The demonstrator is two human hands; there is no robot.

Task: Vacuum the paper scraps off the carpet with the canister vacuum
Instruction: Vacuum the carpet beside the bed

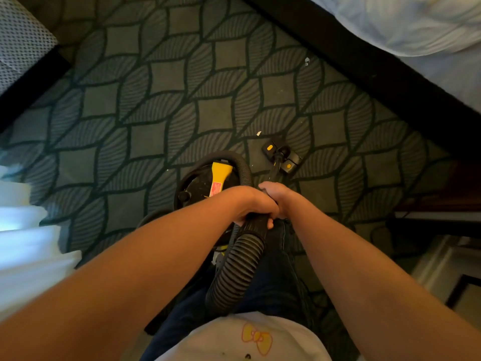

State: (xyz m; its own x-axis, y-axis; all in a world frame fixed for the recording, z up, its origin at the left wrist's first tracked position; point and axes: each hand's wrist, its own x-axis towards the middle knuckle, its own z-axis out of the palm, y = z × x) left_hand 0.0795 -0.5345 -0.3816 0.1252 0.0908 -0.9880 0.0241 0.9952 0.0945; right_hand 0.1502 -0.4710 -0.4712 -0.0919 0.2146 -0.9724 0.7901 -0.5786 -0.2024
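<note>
Head view, near to far. Both forearms reach forward over a white shirt [234,334] and dark trousers [273,282]. The left hand [256,209] is curled round the stiff end of the ribbed hose [239,259]. The right hand [277,198], touching it just beyond, is wrapped round the top of the wand [275,168]. The canister vacuum [205,186], black with a yellow handle, stands on the carpet [130,100] just left of the hands. The wand runs down to the floor head [282,155], which lies flat near the carpet's middle. One paper scrap [259,133] lies just beyond the head's left end, apart from it. A second scrap [307,61] lies well beyond, near the carpet's right edge beside the dark bed frame [364,74]. A white speck [168,169] sits left of the canister. Step in hand: sweeping, with scraps not yet collected. The next move probably calls for a short push forward and slightly left to bring the head over the nearest scrap, then a longer reach toward the bed
</note>
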